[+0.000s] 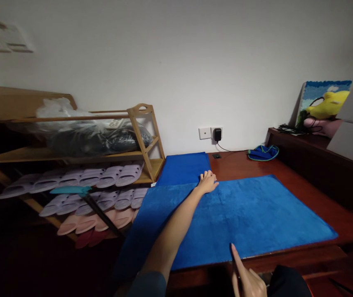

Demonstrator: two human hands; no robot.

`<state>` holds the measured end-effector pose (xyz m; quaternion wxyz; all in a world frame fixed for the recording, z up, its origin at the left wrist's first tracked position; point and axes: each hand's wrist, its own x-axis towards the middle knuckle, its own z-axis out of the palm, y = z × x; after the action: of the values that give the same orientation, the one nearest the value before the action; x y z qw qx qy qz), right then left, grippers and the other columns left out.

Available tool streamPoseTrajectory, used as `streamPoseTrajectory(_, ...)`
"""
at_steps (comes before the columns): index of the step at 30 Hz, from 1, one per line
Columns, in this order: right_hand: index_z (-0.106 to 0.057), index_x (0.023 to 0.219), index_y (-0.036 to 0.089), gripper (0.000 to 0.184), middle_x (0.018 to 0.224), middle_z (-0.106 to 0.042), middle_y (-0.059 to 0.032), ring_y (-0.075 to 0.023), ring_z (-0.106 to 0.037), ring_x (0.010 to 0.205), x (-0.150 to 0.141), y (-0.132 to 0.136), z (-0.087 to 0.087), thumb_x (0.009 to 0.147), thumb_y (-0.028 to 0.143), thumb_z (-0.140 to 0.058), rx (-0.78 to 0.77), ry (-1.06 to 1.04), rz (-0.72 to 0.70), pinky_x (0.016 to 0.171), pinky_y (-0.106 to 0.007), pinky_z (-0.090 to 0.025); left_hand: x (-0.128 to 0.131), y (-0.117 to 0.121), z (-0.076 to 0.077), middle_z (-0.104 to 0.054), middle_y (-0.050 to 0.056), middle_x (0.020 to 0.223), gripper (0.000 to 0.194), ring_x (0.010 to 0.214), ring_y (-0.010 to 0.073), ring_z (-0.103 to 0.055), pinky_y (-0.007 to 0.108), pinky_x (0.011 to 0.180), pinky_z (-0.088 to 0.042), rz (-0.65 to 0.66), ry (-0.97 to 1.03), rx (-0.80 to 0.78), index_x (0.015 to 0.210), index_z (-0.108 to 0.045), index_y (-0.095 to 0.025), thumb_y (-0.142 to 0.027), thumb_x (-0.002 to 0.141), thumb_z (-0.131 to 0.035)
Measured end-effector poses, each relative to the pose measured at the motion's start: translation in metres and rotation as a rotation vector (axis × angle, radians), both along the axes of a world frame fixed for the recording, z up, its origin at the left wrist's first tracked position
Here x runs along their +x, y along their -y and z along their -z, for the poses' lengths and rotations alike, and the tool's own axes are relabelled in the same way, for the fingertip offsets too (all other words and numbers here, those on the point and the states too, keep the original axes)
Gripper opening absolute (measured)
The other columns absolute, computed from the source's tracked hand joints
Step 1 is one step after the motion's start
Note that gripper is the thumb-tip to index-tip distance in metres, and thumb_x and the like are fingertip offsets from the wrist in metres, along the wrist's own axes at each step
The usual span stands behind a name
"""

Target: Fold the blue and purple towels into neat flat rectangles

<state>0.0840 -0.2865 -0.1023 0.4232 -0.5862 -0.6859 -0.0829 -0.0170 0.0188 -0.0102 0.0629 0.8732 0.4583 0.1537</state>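
Note:
A large blue towel (250, 214) lies spread over the dark red wooden table (318, 198), its left part hanging off the table's left side. My left hand (208, 181) is stretched out to the towel's far edge, fingers pressed together on the cloth there. My right hand (247, 277) is at the near edge, index finger extended and touching the towel, the other fingers curled. A folded blue towel (184, 168) lies just behind my left hand, against the wall.
A wooden rack (142, 136) with several rows of pale slippers (108, 176) and a plastic-wrapped bundle (92, 136) stands at left. A wall socket with a black charger (217, 134) is behind. A small blue cloth (263, 152) and a plush toy (328, 107) are at back right.

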Motion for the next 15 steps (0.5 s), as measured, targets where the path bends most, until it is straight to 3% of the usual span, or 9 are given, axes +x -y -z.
streamPoseTrajectory(5,-0.023,0.146,0.03,0.066,0.057,-0.061,0.0019,-0.0104,-0.048,0.037,0.004,-0.004,0.005,0.086,0.012,-0.044,0.158,0.021,-0.009,0.046,-0.023,-0.047,0.009,-0.008,-0.006,-0.051,0.008,0.109,0.01,0.108,0.0262,-0.043,0.043,0.089,-0.033,-0.06,0.098,-0.11,0.083,-0.058,-0.019,-0.027,0.079,-0.062)
streamPoseTrajectory(8,-0.036,0.142,0.023,0.058,0.057,-0.061,0.0013,-0.0069,-0.052,0.04,0.006,-0.006,0.01,0.087,0.008,-0.045,0.252,0.01,-0.027,0.054,-0.019,-0.049,0.011,-0.016,-0.014,-0.059,0.005,0.094,0.009,0.1,0.0244,-0.05,0.043,0.088,-0.035,-0.101,0.18,-0.208,0.078,-0.058,-0.019,-0.027,0.079,-0.063)
streamPoseTrajectory(12,-0.04,0.14,0.021,0.054,0.064,-0.066,-0.0005,-0.0072,-0.057,0.045,0.006,-0.007,0.012,0.088,0.008,-0.046,0.287,-0.017,-0.04,0.058,-0.02,-0.049,0.011,-0.023,-0.024,-0.061,0.0,0.075,0.011,0.079,0.0173,-0.057,0.033,0.079,-0.042,-0.114,0.324,-0.328,0.073,-0.059,-0.017,-0.025,0.074,-0.067)
streamPoseTrajectory(15,-0.045,0.137,0.022,0.054,0.062,-0.064,0.001,-0.0076,-0.055,0.042,0.005,-0.006,0.003,0.086,0.006,-0.047,0.297,-0.055,-0.054,0.053,-0.022,-0.047,0.01,-0.026,-0.03,-0.061,0.0,0.069,0.013,0.069,0.0147,-0.057,0.026,0.068,-0.043,-0.1,0.439,-0.399,0.068,-0.059,-0.016,-0.022,0.069,-0.07)
